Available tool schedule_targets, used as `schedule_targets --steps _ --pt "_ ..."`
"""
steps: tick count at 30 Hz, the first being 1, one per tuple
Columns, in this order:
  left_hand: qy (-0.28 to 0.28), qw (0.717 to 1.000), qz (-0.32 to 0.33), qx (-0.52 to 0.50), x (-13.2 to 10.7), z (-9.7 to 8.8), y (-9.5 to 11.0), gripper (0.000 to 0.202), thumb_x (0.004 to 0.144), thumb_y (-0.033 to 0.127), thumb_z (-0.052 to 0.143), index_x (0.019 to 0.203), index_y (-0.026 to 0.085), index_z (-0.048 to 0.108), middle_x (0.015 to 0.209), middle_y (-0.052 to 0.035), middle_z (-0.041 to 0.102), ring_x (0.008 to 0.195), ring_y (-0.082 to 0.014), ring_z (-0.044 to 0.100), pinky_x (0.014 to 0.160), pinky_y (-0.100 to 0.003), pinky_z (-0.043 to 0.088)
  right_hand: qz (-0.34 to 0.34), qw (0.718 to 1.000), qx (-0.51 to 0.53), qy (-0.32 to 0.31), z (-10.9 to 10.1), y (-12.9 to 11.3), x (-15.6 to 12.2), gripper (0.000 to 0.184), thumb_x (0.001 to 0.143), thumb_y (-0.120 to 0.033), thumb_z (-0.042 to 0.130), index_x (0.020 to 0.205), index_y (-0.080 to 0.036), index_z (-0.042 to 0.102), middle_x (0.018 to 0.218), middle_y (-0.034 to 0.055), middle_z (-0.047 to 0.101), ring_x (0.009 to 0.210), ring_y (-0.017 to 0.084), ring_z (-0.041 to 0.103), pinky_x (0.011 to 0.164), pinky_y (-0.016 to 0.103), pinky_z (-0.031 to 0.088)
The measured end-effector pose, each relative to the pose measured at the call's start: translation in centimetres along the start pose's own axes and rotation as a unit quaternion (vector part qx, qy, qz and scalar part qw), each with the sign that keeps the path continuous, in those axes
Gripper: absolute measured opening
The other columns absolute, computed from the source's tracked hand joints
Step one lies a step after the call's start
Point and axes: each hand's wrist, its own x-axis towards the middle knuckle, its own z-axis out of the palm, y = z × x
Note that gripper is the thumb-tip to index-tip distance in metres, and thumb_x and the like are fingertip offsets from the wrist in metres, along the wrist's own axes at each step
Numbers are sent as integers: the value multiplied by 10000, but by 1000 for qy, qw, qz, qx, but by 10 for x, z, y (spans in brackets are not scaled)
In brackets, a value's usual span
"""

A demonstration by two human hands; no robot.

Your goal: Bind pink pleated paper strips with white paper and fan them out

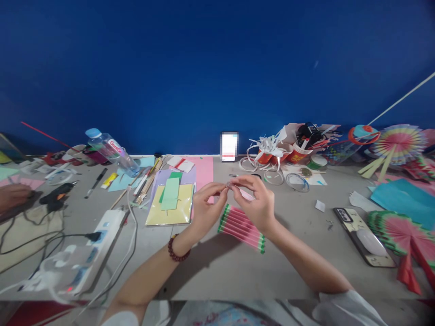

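Observation:
My left hand, with a beaded bracelet on its wrist, meets my right hand at the fingertips above the table. Both are closed in a pinch on a tiny greyish thing, too small to name. A pale pink piece shows by the right fingers; what it is I cannot tell. Below the hands lies a pleated paper strip, pink with green and white ends, partly hidden by my right hand.
On the left are a power strip with cables, a glue gun, a bottle and another person's hand. Coloured paper lies left of centre. A phone, paper fans and supply cups occupy the right.

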Motion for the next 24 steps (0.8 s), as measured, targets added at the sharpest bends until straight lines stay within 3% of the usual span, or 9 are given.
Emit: schedule_targets --steps 5,10,14,24 --pt "11 999 29 19 -1 0 1 79 815 140 638 820 169 712 782 -41 722 720 -129 665 631 -224 543 -104 993 -55 4 0 1 0 145 820 -107 603 873 -224 672 897 33 757 832 171 725 777 283 594" --pt "25 992 100 71 -2 0 -4 90 801 113 644 837 176 698 786 -40 715 729 -141 662 673 -267 543 -151 984 -97 17 -2 0 0 192 815 -70 592 900 -218 680 874 47 759 808 170 723 762 283 596" --pt "31 984 148 96 -3 1 -7 107 791 95 647 852 175 682 793 -44 711 726 -149 656 669 -279 540 -173 979 -110 20 -2 0 -1 200 800 -53 595 898 -207 677 867 60 760 805 176 725 750 287 596" --pt "26 975 175 131 -4 1 -5 108 822 107 611 882 181 664 802 -44 711 730 -147 656 678 -274 537 -180 977 -116 -2 -2 2 -1 163 816 -65 583 880 -202 645 866 66 755 820 183 722 753 295 583"
